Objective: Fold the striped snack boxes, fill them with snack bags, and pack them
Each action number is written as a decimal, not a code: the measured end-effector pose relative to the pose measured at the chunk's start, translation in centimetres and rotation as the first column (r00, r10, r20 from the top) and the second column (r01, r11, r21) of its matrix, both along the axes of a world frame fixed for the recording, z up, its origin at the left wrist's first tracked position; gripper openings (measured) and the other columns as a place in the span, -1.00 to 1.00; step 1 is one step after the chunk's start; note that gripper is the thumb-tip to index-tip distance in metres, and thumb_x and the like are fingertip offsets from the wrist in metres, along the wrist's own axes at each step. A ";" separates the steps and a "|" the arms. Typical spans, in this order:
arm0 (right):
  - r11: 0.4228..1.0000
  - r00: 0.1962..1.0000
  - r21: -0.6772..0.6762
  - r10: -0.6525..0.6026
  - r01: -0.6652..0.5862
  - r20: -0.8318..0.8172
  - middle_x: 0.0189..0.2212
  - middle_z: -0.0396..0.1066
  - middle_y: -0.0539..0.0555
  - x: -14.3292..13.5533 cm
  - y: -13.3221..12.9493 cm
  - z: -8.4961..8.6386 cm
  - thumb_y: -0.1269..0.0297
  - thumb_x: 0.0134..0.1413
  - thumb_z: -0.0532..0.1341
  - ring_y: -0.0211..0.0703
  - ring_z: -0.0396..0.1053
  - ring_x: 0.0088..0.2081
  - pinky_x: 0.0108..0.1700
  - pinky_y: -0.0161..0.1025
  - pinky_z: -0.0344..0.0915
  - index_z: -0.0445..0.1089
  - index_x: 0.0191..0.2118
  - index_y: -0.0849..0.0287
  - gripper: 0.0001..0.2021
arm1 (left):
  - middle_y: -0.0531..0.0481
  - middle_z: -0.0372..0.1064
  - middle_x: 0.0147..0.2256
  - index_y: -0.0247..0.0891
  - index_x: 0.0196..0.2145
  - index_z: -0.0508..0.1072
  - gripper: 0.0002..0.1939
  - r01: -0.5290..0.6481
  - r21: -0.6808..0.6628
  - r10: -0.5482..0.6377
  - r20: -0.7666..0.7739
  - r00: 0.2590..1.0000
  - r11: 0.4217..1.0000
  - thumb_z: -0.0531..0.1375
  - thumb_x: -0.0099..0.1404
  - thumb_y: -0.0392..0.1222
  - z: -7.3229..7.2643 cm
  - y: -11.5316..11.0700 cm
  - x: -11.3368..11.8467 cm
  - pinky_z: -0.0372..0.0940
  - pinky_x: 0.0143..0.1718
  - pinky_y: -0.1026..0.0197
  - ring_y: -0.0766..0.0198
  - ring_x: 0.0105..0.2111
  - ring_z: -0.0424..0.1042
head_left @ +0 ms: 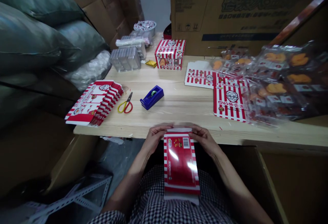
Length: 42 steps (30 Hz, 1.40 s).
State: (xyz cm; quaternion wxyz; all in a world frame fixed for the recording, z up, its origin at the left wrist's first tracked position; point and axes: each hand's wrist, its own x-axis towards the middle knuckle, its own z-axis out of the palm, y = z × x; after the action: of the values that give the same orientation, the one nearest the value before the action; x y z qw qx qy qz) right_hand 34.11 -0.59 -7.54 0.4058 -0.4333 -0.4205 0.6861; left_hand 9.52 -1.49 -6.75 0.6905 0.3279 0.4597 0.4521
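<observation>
A red and white striped carton [181, 162] lies over my lap at the table's front edge, its far end at the edge and a white flap showing at each end. My left hand [156, 136] grips its far left corner, fingers bent round the flap. At the far right corner my right hand [203, 137] holds the same carton, thumb on top. Both hands' fingertips are slightly blurred. Beyond them on the table are a blue tape dispenser [152, 97] and scissors [125, 105] with one yellow and one red handle.
Stacked flat striped cartons [93, 102] lie at the left, more flat cartons [229, 99] at the right beside bagged orange items [276, 87]. Behind stand a made-up striped box [169, 55] and clear plastic cases [125, 59]. A large cardboard box [189, 39] rises at the back.
</observation>
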 end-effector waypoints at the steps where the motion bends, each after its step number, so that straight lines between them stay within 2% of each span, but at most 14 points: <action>1: 1.000 1.000 0.010 0.010 -0.010 0.016 -0.24 0.55 0.01 0.0 0.1 -0.1 0.14 -0.01 0.43 -0.13 0.48 -0.17 -0.03 -0.13 0.39 0.59 -0.16 -0.01 -0.75 | -0.18 0.51 0.04 -0.26 -0.22 0.65 -0.79 0.011 0.008 -0.011 0.007 1.000 1.000 0.33 0.15 -0.26 0.0 0.0 -0.2 0.30 0.11 0.04 0.02 0.07 0.46; 3: 0.999 0.999 0.034 -0.007 0.006 0.036 -0.24 0.56 0.00 0.1 0.1 -0.4 0.13 -0.02 0.43 -0.12 0.48 -0.15 0.00 -0.13 0.37 0.61 -0.28 0.01 -0.83 | -0.18 0.49 0.07 -0.26 -0.23 0.65 -0.81 0.053 0.031 -0.053 0.016 0.998 0.998 0.31 0.18 -0.26 0.0 -0.2 -0.4 0.28 0.14 0.02 0.01 0.11 0.43; 6: 0.999 0.998 0.040 0.001 -0.003 0.057 -0.20 0.57 0.02 0.2 -0.2 -0.6 0.11 0.02 0.42 -0.10 0.49 -0.11 0.04 -0.09 0.36 0.61 -0.28 0.01 -0.85 | -0.20 0.48 0.07 -0.27 -0.19 0.64 -0.79 0.115 0.065 -0.111 -0.057 0.992 0.991 0.25 0.29 -0.16 0.0 -0.4 -0.5 0.28 0.14 0.00 0.03 0.10 0.44; 10: 0.996 0.998 0.078 0.046 -0.050 0.048 0.00 0.53 0.04 0.5 -0.3 -0.3 0.12 0.07 0.40 -0.08 0.46 0.02 0.08 -0.09 0.35 0.58 -0.23 0.00 -0.84 | -0.18 0.54 -0.01 -0.29 -0.25 0.60 -0.80 0.143 0.130 -0.114 -0.207 0.972 0.981 0.33 0.24 -0.10 0.2 -0.2 0.1 0.35 0.03 0.06 0.09 -0.02 0.51; 14: 0.988 0.991 0.088 0.131 -0.131 0.003 0.09 0.48 0.06 0.3 0.1 0.4 0.11 0.14 0.35 -0.07 0.47 0.03 0.08 -0.07 0.37 0.55 -0.12 -0.01 -0.79 | -0.13 0.59 -0.15 -0.30 -0.18 0.58 -0.73 0.188 0.220 -0.097 -0.366 0.925 0.957 0.34 0.24 -0.07 0.2 0.2 0.9 0.41 -0.17 0.18 0.16 -0.21 0.56; 18: 0.984 0.988 0.090 0.153 -0.155 0.026 0.12 0.47 0.07 -0.4 0.2 0.6 0.09 0.19 0.30 -0.02 0.46 0.07 0.15 0.00 0.34 0.51 0.05 -0.06 -0.68 | -0.12 0.58 -0.08 -0.24 -0.07 0.61 -0.73 0.220 0.351 -0.044 -0.444 0.895 0.910 0.24 0.34 -0.10 0.0 0.3 1.1 0.39 -0.01 0.13 0.12 -0.08 0.55; 20: 0.986 0.990 0.093 0.137 -0.140 0.038 0.10 0.49 0.05 -0.8 0.1 0.3 0.07 0.20 0.28 0.00 0.46 0.07 0.15 0.03 0.34 0.51 0.05 -0.08 -0.68 | -0.11 0.58 -0.07 -0.21 -0.06 0.61 -0.73 0.233 0.387 -0.038 -0.450 0.892 0.892 0.22 0.36 -0.12 -0.2 0.2 1.0 0.38 0.04 0.10 0.11 -0.05 0.55; 26: 0.985 0.997 0.169 0.013 -0.027 0.082 -0.09 0.59 0.05 -1.5 -0.3 -0.9 0.07 0.15 0.32 0.03 0.49 0.02 0.17 0.04 0.33 0.61 -0.12 -0.05 -0.78 | -0.12 0.60 -0.12 -0.23 -0.13 0.64 -0.76 0.219 0.449 0.030 -0.484 0.874 0.866 0.24 0.34 -0.11 -0.2 -0.1 0.9 0.42 -0.01 0.11 0.11 -0.10 0.57; 30: 0.990 0.997 0.137 -0.034 0.025 0.064 -0.22 0.61 0.06 -2.0 -0.1 -1.1 0.08 0.06 0.39 -0.02 0.56 -0.20 -0.08 -0.07 0.47 0.61 -0.18 0.01 -0.77 | -0.13 0.60 -0.13 -0.24 -0.13 0.64 -0.77 0.238 0.460 0.043 -0.521 0.853 0.855 0.27 0.31 -0.12 -0.1 0.2 1.4 0.42 -0.05 0.16 0.14 -0.13 0.57; 32: 0.992 0.997 0.117 -0.054 0.047 0.051 -0.27 0.61 0.05 -2.3 0.1 -1.1 0.09 0.02 0.41 -0.07 0.55 -0.31 -0.22 -0.13 0.49 0.59 -0.18 0.03 -0.75 | -0.13 0.61 -0.16 -0.25 -0.15 0.64 -0.78 0.234 0.437 0.032 -0.519 0.854 0.868 0.27 0.32 -0.12 -0.2 0.5 1.6 0.42 -0.09 0.18 0.16 -0.16 0.58; 34: 0.991 0.997 0.111 -0.072 0.068 0.034 -0.27 0.61 0.04 -2.7 0.2 -1.2 0.12 0.01 0.42 -0.10 0.54 -0.33 -0.25 -0.16 0.48 0.58 -0.18 0.03 -0.76 | -0.12 0.61 -0.19 -0.26 -0.18 0.64 -0.78 0.223 0.402 0.019 -0.516 0.856 0.888 0.28 0.31 -0.10 -0.5 0.7 1.7 0.43 -0.13 0.19 0.16 -0.19 0.58; 37: 0.984 0.994 0.141 -0.107 0.105 0.008 -0.23 0.60 0.05 -3.3 0.1 -1.4 0.16 0.02 0.42 -0.07 0.54 -0.18 -0.08 -0.13 0.45 0.59 -0.29 0.04 -0.87 | -0.12 0.62 -0.21 -0.27 -0.20 0.64 -0.77 0.206 0.373 0.013 -0.507 0.862 0.905 0.29 0.30 -0.08 -0.9 0.8 1.6 0.43 -0.14 0.18 0.15 -0.20 0.58; 39: 0.979 0.993 0.166 -0.122 0.121 -0.005 -0.21 0.60 0.04 -3.2 0.0 -1.4 0.17 0.03 0.41 -0.06 0.51 -0.10 0.04 -0.10 0.39 0.59 -0.38 0.04 -0.91 | -0.12 0.61 -0.16 -0.25 -0.16 0.64 -0.75 0.221 0.376 -0.012 -0.485 0.874 0.900 0.26 0.33 -0.08 -1.0 0.7 1.3 0.41 -0.05 0.14 0.14 -0.14 0.58; 42: 0.982 0.998 0.176 -0.069 0.069 -0.006 -0.13 0.59 0.06 -2.3 -0.2 -1.1 0.16 0.08 0.39 -0.03 0.49 -0.02 0.13 -0.04 0.33 0.61 -0.33 0.02 -0.91 | -0.12 0.56 -0.02 -0.20 -0.04 0.61 -0.70 0.298 0.353 -0.117 -0.453 0.884 0.887 0.20 0.38 -0.06 -0.5 0.4 0.6 0.34 0.11 0.08 0.12 0.00 0.53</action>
State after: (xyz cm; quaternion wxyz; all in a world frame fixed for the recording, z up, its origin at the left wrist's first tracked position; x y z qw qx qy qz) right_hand 31.80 -0.79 -8.63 0.4659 -0.4102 -0.4644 0.6317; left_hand 10.15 -1.08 -7.22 0.5358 0.6037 0.4524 0.3792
